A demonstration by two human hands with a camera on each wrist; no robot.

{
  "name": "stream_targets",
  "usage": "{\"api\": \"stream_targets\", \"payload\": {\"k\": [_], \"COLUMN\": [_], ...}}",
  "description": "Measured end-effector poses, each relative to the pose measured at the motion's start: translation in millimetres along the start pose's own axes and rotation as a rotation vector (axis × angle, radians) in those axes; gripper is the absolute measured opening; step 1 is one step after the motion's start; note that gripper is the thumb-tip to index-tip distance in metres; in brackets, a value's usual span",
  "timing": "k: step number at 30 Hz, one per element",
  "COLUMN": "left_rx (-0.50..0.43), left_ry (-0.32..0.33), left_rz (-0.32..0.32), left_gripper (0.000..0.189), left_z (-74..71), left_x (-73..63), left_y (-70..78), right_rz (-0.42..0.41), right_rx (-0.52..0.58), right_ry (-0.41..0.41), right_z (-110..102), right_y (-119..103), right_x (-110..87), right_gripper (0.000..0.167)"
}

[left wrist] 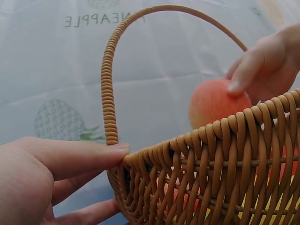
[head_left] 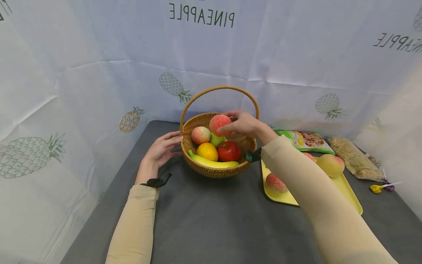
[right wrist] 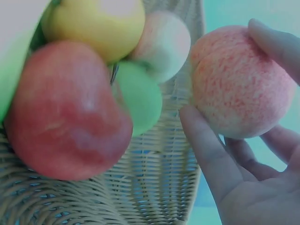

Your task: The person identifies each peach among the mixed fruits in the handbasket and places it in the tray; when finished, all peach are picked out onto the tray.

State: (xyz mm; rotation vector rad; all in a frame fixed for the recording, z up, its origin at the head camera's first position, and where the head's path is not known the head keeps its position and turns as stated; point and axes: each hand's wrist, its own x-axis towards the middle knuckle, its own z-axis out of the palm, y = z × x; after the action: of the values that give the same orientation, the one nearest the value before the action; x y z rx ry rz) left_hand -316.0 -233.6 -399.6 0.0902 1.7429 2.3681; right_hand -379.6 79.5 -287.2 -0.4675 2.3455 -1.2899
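In the head view a wicker basket [head_left: 215, 173] with a tall handle holds a banana [head_left: 211, 162], an orange [head_left: 207, 151], a red apple [head_left: 229, 151], a green fruit [head_left: 217, 140] and a speckled peach [head_left: 200, 135]. Above the basket's back half, my right hand [head_left: 244, 124] holds another peach [head_left: 219, 124] between thumb and fingers. The right wrist view shows this peach [right wrist: 241, 82] apart from the fruit below. My left hand [head_left: 162, 149] touches the basket's left side. In the left wrist view its thumb [left wrist: 89, 159] lies at the rim by the handle's base, fingers extended against the outer wall.
Right of the basket, a yellow tray [head_left: 351, 192] bears peaches [head_left: 276, 182] and a larger yellow-pink fruit [head_left: 329, 165], partly behind my right sleeve. Behind it lie a green-edged snack bag [head_left: 308, 141] and a clear bag [head_left: 357, 158]. Lollipops [head_left: 376, 189] lie at the far right.
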Motion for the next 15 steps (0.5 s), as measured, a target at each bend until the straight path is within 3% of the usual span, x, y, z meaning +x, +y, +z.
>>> {"api": "stream_targets", "payload": {"k": [3,10,15], "left_rx": [-0.003,0.001,0.009], "left_ry": [-0.003,0.001,0.000], "left_rz": [-0.001,-0.005,-0.003], "left_gripper": [0.058,0.058,0.058], "left_z": [-0.1,-0.3,-0.3], "left_x": [0.2,0.1,-0.6], "left_y": [0.3,0.2,0.4], "right_rz": [-0.024,-0.086,-0.092], "right_rx": [0.016,-0.105,-0.054], "right_ry": [-0.010,0.004,-0.009], "right_z": [-0.4,-5.3,-11.3], "right_y": [-0.6,-5.0,-4.8], "right_x": [-6.3,-25.9,-40.3], "right_gripper": [0.072,0.070,0.065]}}
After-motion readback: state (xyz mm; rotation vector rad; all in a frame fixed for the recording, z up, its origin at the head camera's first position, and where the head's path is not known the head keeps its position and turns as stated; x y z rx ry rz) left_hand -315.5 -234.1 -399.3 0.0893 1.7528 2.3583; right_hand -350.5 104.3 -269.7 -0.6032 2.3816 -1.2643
